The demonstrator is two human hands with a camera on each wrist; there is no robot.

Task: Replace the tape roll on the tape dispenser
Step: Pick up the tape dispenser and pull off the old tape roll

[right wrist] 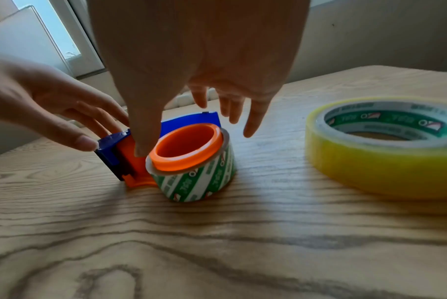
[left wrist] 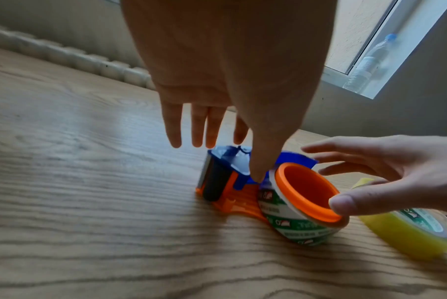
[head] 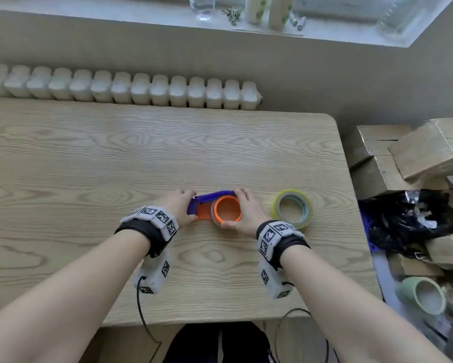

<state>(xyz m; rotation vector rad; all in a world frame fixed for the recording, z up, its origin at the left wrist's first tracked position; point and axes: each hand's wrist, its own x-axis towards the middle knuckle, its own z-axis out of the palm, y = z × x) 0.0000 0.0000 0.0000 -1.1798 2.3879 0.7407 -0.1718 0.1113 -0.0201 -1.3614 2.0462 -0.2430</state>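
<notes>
An orange and blue tape dispenser point(head: 209, 198) lies on its side on the wooden table point(head: 115, 166). A bare green-and-white printed cardboard core point(left wrist: 293, 228) sits round its orange hub point(head: 228, 208). My left hand point(head: 191, 205) spans the dispenser's blue cutter end with straight fingers, and its thumb point(left wrist: 258, 174) touches the body beside the hub. My right hand point(head: 233, 208) reaches round the core point(right wrist: 199, 182), thumb at the near side, straight spread fingers over the far side. A full yellow tape roll point(head: 277, 205) lies flat just right of it.
A radiator point(head: 120, 87) runs behind the table's far edge. Cardboard boxes point(head: 416, 153), a black bag point(head: 408, 221) and a green cup point(head: 424, 294) are stacked off the table's right edge. Bottles stand on the windowsill point(head: 259, 9). Cables hang off the front edge.
</notes>
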